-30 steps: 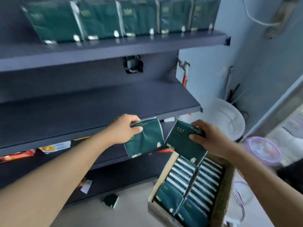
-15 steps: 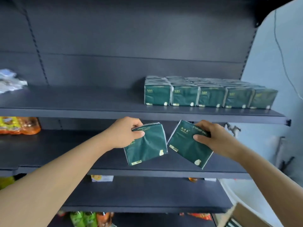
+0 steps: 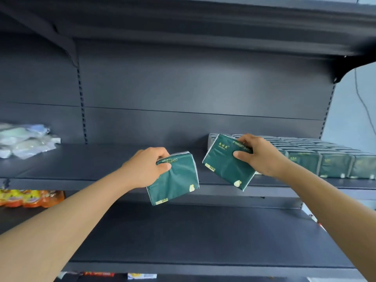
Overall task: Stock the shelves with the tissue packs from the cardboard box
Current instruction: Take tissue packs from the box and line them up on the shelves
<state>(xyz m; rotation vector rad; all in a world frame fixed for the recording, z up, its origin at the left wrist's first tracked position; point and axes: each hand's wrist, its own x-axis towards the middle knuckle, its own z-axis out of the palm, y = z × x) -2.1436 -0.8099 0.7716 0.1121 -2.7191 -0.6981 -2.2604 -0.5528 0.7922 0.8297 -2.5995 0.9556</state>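
Since half a second ago both hands have risen toward the upper shelf, and the right-hand pack now overlaps the front of the stocked row; the cardboard box has dropped out of sight.

In the head view, the left hand [image 3: 145, 166] grips a dark green plastic-wrapped tissue pack [image 3: 174, 179] by its upper left corner, thumb on the face and fingers curled behind. The pack hangs tilted in front of the edge of the dark grey metal upper shelf [image 3: 97, 165]. The right hand [image 3: 259, 154] pinches a second dark green tissue pack [image 3: 224, 162] at its upper right corner, thumb pressed on the front. That pack is tilted too, its top edge level with the left end of the row of dark green tissue packs [image 3: 317, 157] that stands on the right part of the upper shelf. The two held packs are near each other but apart.

Pale clear-wrapped bundles [image 3: 24, 140] lie at the shelf's left end. Below, orange and yellow snack bags [image 3: 30, 198] sit at the left of the dark grey lower shelf [image 3: 203, 237].
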